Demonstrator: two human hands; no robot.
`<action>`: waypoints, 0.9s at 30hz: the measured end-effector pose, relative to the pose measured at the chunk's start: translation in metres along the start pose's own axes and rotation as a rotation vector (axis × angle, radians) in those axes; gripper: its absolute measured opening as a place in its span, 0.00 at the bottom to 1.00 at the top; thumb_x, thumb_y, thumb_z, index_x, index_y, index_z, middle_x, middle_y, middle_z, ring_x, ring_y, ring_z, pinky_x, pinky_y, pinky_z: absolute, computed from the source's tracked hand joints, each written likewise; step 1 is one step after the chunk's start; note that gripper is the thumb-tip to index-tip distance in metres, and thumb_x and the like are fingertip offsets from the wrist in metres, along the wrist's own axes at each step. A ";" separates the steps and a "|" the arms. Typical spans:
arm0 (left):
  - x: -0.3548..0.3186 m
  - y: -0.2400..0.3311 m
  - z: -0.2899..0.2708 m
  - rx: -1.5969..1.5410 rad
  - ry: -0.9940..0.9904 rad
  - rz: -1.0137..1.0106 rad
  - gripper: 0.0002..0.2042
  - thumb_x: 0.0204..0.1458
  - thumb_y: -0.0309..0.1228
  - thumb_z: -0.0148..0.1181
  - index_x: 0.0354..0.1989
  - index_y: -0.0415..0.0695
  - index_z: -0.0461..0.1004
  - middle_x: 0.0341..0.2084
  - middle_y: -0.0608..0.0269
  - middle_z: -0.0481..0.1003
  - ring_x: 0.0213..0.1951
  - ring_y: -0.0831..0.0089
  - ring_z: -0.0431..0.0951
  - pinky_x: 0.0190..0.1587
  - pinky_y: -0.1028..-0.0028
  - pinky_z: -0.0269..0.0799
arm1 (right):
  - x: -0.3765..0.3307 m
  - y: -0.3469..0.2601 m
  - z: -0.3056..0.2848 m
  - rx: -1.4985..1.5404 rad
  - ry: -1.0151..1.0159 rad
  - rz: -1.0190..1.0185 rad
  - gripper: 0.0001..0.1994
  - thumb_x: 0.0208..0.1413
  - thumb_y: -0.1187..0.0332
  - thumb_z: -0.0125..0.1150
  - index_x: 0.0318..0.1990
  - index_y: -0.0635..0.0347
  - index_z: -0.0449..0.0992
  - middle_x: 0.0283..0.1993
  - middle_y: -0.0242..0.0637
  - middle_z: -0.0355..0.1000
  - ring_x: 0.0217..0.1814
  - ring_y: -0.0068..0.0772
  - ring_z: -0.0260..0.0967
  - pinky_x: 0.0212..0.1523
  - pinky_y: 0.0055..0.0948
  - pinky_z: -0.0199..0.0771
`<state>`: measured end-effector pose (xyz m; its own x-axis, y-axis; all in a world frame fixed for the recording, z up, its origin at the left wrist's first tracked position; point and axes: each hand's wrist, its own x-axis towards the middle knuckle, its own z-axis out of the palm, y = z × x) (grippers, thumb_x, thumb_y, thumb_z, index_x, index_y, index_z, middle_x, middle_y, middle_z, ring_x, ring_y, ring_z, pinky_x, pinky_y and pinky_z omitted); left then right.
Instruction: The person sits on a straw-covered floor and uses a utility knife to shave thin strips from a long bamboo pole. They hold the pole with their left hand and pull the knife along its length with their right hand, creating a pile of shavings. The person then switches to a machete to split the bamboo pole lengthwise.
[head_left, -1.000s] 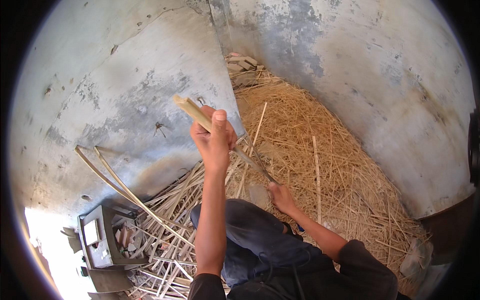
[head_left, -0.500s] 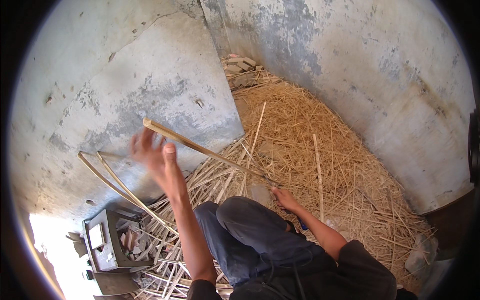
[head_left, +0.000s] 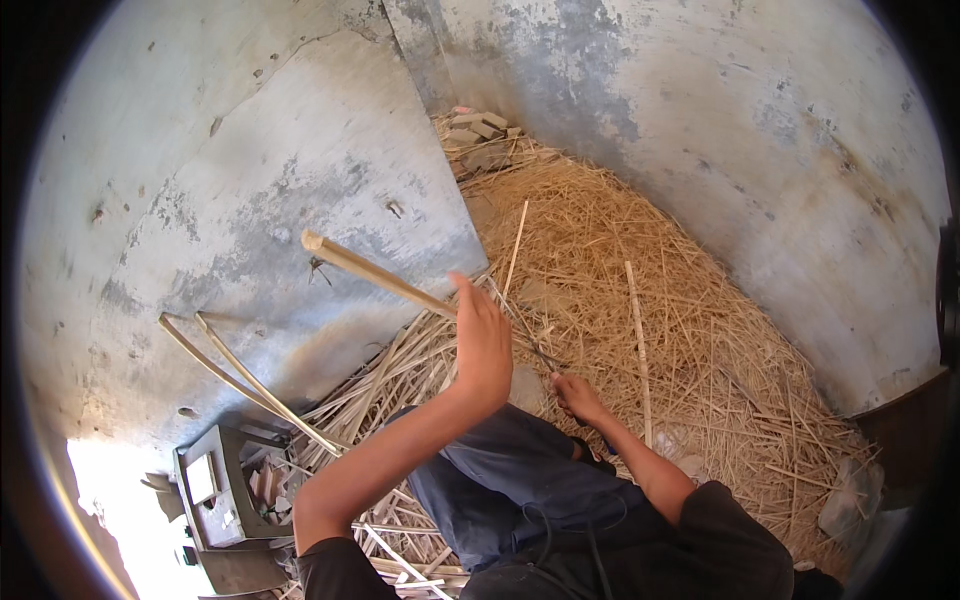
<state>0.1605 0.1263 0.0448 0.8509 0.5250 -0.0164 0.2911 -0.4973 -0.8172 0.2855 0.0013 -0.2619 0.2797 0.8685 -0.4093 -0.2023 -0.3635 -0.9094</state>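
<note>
A long pale bamboo strip [head_left: 375, 277] slants from the upper left down toward the middle. My left hand [head_left: 483, 340] is at its lower part, fingers stretched upward and the back of the hand toward me. The palm is hidden, so how firmly it touches the strip does not show. At the strip's lower end my right hand [head_left: 578, 397] is closed round the handle of a thin dark-bladed knife [head_left: 545, 357]. The blade lies near or against the strip; the exact contact is hard to see. My bent knees [head_left: 500, 470] are just below.
Shavings and thin strips [head_left: 600, 240] cover the floor ahead and right. Two long strips [head_left: 235, 365] lean against the wall [head_left: 300, 130]. A grey metal-like box [head_left: 215, 490] with rubble stands at left. Bricks [head_left: 478, 127] lie in the far corner; a plastic bag [head_left: 848, 500] sits at right.
My left hand has swung right and down from the strip's upper end to its lower part. The strip has shifted slightly; my right hand stays nearly in place on the knife.
</note>
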 end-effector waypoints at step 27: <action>-0.039 0.021 0.010 -0.199 -0.230 0.063 0.10 0.53 0.33 0.68 0.43 0.49 0.86 0.40 0.64 0.83 0.46 0.62 0.85 0.48 0.52 0.76 | 0.041 0.071 0.011 -0.645 0.227 -0.263 0.17 0.54 0.59 0.64 0.37 0.68 0.79 0.29 0.60 0.75 0.35 0.64 0.77 0.40 0.50 0.76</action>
<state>0.1295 0.1024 0.0230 0.7555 0.6200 -0.2116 0.3402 -0.6473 -0.6821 0.2725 0.0146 -0.3423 0.4446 0.8886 -0.1129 0.4719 -0.3395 -0.8136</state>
